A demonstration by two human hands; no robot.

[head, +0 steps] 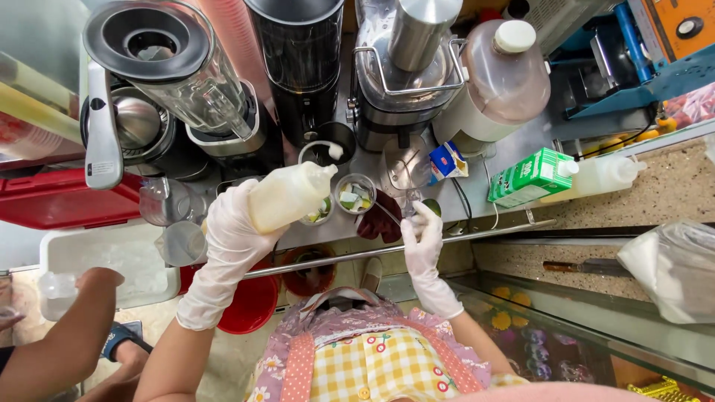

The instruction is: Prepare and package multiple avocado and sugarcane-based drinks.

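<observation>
Two cartons (530,177) by jug (500,74); left hand (232,231) w/ squeeze bottle (289,195).

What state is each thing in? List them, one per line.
squeeze bottle: tilted, gripped by left hand
right hand: gloved, at a clear cup
blender jar: lidded
green carton: lying on its side
large jug: capped
</observation>
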